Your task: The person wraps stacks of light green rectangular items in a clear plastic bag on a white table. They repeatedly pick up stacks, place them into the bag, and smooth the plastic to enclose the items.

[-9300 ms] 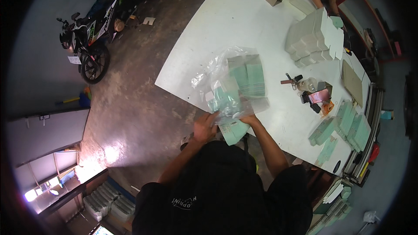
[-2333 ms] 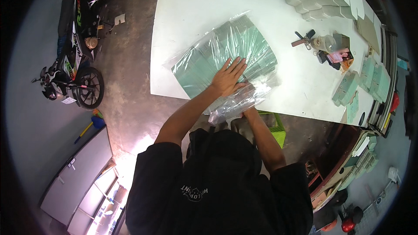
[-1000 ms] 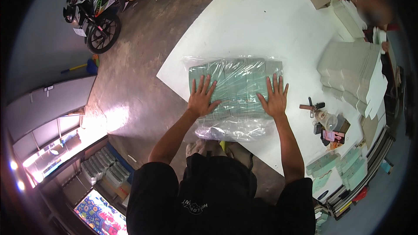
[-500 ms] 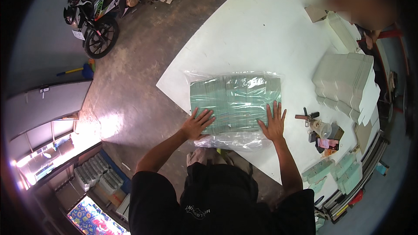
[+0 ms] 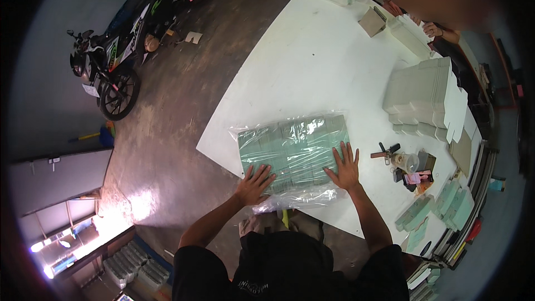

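Note:
A wide pack of pale green folded card or paper pieces (image 5: 292, 147), wrapped in clear plastic, lies on the white table close to my body. My left hand (image 5: 255, 185) rests on its near left corner, fingers spread. At its right edge my right hand (image 5: 344, 168) lies with fingers stretched out, touching the wrapping. Loose, crinkled clear plastic (image 5: 306, 198) bunches along the pack's near side, between my hands and my body. Neither hand grips anything.
On the white table (image 5: 278, 78), a tall stack of grey-white cut card (image 5: 418, 97) stands right. Nearer are a clear cup (image 5: 408, 161), small items and green bundles (image 5: 415, 213). Another person's hand (image 5: 432, 29) is at the far right. A motorbike (image 5: 120, 72) stands left.
The view has shifted, showing more of the table's far end. The pack now sits slightly slanted, its right side farther away. Both hands stay spread on it.

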Available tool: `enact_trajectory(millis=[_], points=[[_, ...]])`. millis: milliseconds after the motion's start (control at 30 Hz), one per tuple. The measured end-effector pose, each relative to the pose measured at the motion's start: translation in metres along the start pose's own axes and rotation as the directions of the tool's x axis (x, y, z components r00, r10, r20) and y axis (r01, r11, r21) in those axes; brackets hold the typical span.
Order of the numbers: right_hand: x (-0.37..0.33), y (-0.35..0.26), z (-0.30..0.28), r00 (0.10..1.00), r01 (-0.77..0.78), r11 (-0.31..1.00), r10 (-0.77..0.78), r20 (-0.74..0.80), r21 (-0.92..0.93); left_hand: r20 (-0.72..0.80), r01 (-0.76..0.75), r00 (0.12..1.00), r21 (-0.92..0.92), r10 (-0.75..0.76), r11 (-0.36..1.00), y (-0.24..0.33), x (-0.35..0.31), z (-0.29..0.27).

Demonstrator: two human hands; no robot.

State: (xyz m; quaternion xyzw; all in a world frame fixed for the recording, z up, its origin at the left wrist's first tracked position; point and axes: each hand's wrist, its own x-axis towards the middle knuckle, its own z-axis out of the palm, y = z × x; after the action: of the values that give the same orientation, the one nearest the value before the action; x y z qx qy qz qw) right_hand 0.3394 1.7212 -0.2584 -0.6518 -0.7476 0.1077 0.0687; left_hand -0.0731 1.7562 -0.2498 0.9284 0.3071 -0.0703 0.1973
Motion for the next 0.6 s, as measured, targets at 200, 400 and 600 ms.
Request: enact_trajectory(millis=[200,400,600], points=[[0.019,-0.012,0.003,1.000,-0.002,1.000,0.002,0.002,-0.018,0.001,-0.054,0.999,0.126,0.054,0.991,0.000,0.001,0.009],[0.016,-0.015,0.002,1.000,-0.004,1.000,0.004,0.020,0.017,-0.025,-0.068,0.997,0.205,0.074,0.976,-0.001,-0.001,0.012],[-0.022,-0.026,-0.014,0.901,-0.293,0.927,0.349,-0.257,0.233,-0.039,-0.062,0.997,0.019,0.062,0.998,-0.001,0.003,-0.021]])
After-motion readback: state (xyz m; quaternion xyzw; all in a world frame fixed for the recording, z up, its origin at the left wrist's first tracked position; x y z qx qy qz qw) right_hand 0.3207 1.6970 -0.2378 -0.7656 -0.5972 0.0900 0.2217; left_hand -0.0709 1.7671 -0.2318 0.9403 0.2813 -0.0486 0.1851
